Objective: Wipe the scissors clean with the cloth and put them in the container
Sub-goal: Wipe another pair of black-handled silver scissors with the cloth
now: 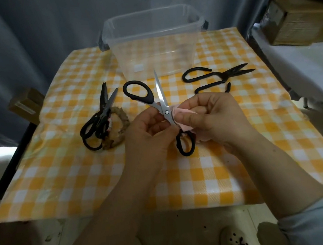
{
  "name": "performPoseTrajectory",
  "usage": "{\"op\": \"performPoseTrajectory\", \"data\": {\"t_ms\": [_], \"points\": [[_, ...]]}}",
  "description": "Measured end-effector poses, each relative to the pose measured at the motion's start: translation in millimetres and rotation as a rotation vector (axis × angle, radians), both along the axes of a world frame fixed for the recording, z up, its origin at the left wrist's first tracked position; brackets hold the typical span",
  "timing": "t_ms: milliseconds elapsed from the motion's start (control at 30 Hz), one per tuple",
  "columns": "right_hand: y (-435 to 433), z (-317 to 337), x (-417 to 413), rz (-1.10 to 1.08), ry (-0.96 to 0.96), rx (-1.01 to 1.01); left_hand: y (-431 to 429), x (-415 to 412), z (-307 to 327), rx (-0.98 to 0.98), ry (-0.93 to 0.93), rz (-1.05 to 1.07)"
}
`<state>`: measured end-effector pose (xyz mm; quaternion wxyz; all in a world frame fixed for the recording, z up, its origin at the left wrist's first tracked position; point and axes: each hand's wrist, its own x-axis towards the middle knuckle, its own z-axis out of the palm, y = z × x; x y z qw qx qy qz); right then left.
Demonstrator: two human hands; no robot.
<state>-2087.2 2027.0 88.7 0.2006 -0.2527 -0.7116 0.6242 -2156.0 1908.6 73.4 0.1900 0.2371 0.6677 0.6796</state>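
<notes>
Scissors [166,111] are held open above mid-table [223,175], at 6 o'clock of the clear container [156,52]. Left hand [149,127] is pinched on them beside the pivot. Right hand [216,116] is closed on the pink cloth [181,113], which is wrapped over the blade at 4 o'clock. Cloth is best drawn pivot-to-tip, with fingers kept behind the edge.

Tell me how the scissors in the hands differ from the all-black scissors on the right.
The held scissors have shiny blades and closed loop handles; the all-black scissors are dark throughout, with open hooked handles. The held scissors are lifted, spread wide, pink cloth on one blade; the all-black scissors lie untouched on the tablecloth. Both have black handles.
</notes>
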Motion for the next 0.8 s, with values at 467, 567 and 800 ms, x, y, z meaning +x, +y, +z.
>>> {"op": "performPoseTrajectory", "data": {"t_ms": [467, 567, 800], "points": [[1.1, -0.8, 0.1, 0.038, 0.017, 0.013, -0.6, -6.8, 1.1, -0.023, -0.089, 0.019], [3.0, 0.5, 1.9, 0.048, 0.024, 0.01, -1.6, -8.9, 2.3, -0.062, -0.053, -0.008], [4.3, 0.5, 2.7, 0.071, 0.041, -0.018, -5.4, -10.4, 3.9, -0.049, -0.073, -0.019]]}}
